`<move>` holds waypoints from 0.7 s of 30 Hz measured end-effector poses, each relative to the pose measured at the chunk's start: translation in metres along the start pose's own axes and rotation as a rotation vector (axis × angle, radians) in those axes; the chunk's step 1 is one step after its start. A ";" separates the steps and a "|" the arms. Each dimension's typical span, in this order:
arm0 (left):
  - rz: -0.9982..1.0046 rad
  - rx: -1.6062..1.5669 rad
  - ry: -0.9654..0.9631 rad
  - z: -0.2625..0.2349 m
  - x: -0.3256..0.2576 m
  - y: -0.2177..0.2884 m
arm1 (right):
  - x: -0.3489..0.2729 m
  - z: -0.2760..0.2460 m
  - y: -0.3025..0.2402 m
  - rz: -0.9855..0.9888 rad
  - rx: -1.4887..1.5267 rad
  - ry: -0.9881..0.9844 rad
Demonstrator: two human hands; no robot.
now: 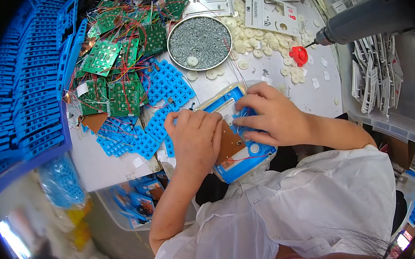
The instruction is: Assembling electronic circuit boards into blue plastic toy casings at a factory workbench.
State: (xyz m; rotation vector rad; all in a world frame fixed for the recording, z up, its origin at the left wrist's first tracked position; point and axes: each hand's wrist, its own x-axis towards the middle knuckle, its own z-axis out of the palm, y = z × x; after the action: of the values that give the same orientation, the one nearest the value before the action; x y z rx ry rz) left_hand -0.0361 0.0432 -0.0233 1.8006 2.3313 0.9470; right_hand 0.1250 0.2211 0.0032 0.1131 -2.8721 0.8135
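Leftmost, glossy green circuit boards trailing thin coloured wires lie tangled beside knobbly blue rubber keypads. Nearer the middle, the left hand lies curled, fingers bent down, pressing the blue plastic housing, a rounded rectangle on the white table, its long axis running from upper left to lower right. Its brown board faces up. Rightward, the right hand pinches thin wires inside it. Behind, a round metal tray holds grey screws.

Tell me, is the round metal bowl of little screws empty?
No, the round metal bowl is full of small grey screws, with one white disc lying on top of them.
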 end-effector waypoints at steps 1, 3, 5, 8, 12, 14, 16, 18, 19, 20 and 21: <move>0.005 0.002 -0.029 -0.003 0.001 0.001 | -0.004 0.002 0.002 0.010 0.038 0.053; 0.016 0.004 -0.089 -0.007 0.004 0.003 | -0.008 0.005 0.007 0.035 0.044 0.118; 0.064 0.058 -0.165 -0.009 0.008 0.006 | -0.012 0.007 0.009 0.043 0.053 0.147; 0.143 0.154 -0.275 -0.011 0.017 0.010 | -0.013 0.012 0.007 0.028 0.082 0.135; 0.241 0.256 -0.402 -0.013 0.030 0.016 | -0.012 0.016 0.008 0.011 0.092 0.137; 0.301 0.285 -0.448 -0.013 0.036 0.019 | -0.012 0.017 0.008 0.002 0.091 0.140; 0.345 0.317 -0.501 -0.013 0.041 0.022 | -0.013 0.019 0.010 -0.003 0.096 0.148; 0.371 0.352 -0.561 -0.014 0.047 0.025 | -0.012 0.020 0.010 -0.004 0.095 0.159; 0.366 0.364 -0.584 -0.015 0.049 0.028 | -0.013 0.021 0.010 -0.002 0.093 0.163; 0.360 0.376 -0.608 -0.016 0.052 0.032 | -0.013 0.021 0.010 -0.003 0.095 0.168; 0.354 0.388 -0.632 -0.016 0.053 0.033 | -0.013 0.020 0.010 -0.004 0.097 0.173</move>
State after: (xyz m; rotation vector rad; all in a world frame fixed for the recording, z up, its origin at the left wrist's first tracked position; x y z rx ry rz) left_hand -0.0307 0.0885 0.0229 2.2630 1.9040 -0.1073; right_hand 0.1342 0.2196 -0.0214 0.0574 -2.6711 0.9148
